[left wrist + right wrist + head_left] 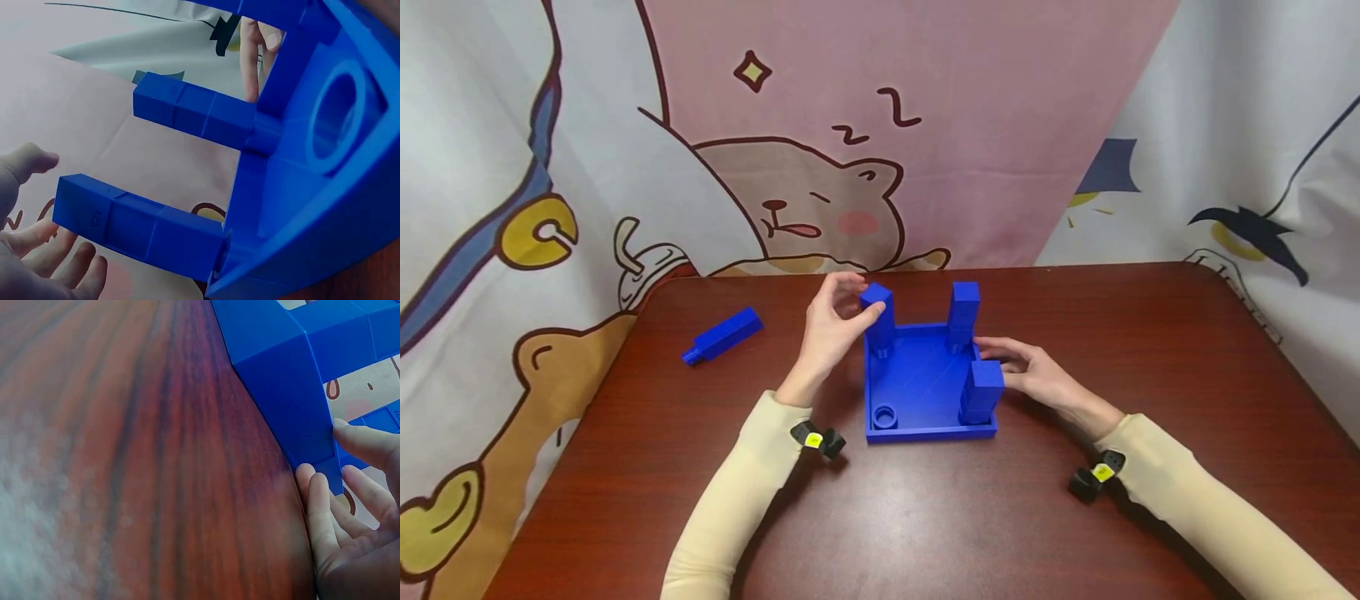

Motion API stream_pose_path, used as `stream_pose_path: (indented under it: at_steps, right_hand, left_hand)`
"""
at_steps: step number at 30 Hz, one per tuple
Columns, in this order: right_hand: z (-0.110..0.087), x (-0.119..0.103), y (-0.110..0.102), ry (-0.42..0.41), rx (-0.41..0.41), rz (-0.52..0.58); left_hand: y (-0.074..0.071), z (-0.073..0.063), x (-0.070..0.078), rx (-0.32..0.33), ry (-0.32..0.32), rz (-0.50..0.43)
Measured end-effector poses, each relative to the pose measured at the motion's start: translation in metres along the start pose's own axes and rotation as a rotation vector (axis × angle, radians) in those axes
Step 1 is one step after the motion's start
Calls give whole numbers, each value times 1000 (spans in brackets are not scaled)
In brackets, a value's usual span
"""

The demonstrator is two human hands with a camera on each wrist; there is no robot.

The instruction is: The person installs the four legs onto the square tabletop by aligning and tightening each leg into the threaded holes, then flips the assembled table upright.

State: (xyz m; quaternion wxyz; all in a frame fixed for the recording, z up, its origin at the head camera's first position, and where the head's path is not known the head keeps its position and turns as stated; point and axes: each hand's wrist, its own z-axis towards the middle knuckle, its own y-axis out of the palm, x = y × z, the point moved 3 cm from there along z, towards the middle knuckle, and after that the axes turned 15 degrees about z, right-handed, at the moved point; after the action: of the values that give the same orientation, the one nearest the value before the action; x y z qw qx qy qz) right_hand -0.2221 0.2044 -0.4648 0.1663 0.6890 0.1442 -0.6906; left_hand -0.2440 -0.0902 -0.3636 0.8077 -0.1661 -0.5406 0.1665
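Note:
A shallow blue square tray [917, 383] lies on the table with blue square posts standing at three corners. Beside the far left post [880, 317] is my left hand [835, 325], thumb and fingers spread around its upper end. The left wrist view shows a gap between that thumb and the post. At the tray's right wall [284, 406], the fingertips of my right hand [1037, 375] touch the outside, with the thumb tip at the wall's edge. A far right post [964, 308] and a near right post [983, 387] stand upright. The near left corner has a round socket [884, 417].
A loose blue post [726, 335] with a narrower peg end lies on the table to the left. The brown wooden table [925, 517] runs back to a patterned curtain [1000, 125] behind the tray.

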Motion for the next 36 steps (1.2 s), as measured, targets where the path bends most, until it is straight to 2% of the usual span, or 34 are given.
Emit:
stream_pose_path:
  at_steps: [2, 5, 8, 11, 15, 17, 19, 21, 25, 29, 32, 36]
  right_hand:
    - [0, 0, 0, -7, 1, 6]
    - [-1, 1, 0, -4, 7, 4]
    - [-1, 1, -1, -5, 5, 5]
    - [-1, 1, -1, -1, 3, 4]
    - [0, 0, 0, 8, 2, 4]
    - [0, 0, 0, 9, -1, 9]
    - [0, 1, 1, 10, -1, 12]
    - [0, 1, 1, 11, -1, 14]
    - [0, 1, 1, 15, 2, 11]
    - [0, 1, 1, 29, 2, 4]
    - [0, 0, 1, 36, 5, -3]
    - [-1, -2, 1, 35, 8, -5]
  left_hand:
    - [4, 3, -10, 6, -3, 9]
    - [7, 4, -17, -9, -6, -5]
    - [9, 6, -24, -47, -8, -83]
    - [11, 9, -34, -130, -4, -227]
    - [14, 14, -48, -279, -15, -517]
    - [15, 15, -52, -330, -21, -636]
    - [15, 17, -54, -356, -16, -694]
    - [15, 17, -55, -370, -6, -709]
    - [12, 18, -55, -378, 10, -667]
    - [5, 17, -50, -367, 49, -466]
    - [0, 15, -42, -303, 87, -284]
    - [0, 10, -29, -152, 75, -146]
